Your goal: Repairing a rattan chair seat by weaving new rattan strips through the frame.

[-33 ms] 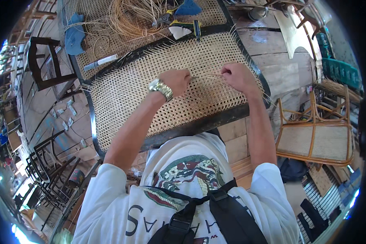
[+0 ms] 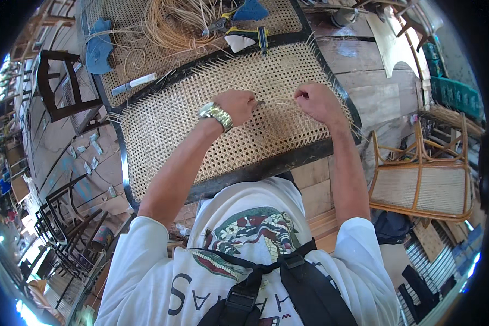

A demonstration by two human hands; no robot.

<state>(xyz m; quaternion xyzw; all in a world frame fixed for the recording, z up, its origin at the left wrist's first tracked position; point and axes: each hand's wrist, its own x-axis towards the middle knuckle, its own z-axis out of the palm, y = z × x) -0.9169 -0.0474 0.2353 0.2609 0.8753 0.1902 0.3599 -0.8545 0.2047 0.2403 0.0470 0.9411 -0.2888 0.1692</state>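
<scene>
A panel of woven cane (image 2: 174, 130) in a black wooden frame (image 2: 304, 151) lies before me, with loose strand ends sticking out along its far and right edges. Over the middle of the weave my left hand (image 2: 237, 105), a metal watch on its wrist, is closed; a small dark tip (image 2: 260, 103) pokes out from its fingers, the rest of that piece hidden. My right hand (image 2: 318, 102) is closed in a pinch near the panel's right side. Pale thin cane strands (image 2: 282, 103) stretch across the weave between both hands, and their end in the right fingers is hardly visible.
Beyond the panel lie a coil of cane strands (image 2: 174, 24), pliers (image 2: 220, 25), a yellow-and-black tool (image 2: 262, 39), a marker pen (image 2: 135, 83) and a blue scrap (image 2: 99, 49). A dark chair frame (image 2: 49, 84) stands left, a rattan chair (image 2: 418, 187) right.
Both hands have shifted very slightly, the right one a touch upward. The strands between them lie a little differently; both hands remain closed.
</scene>
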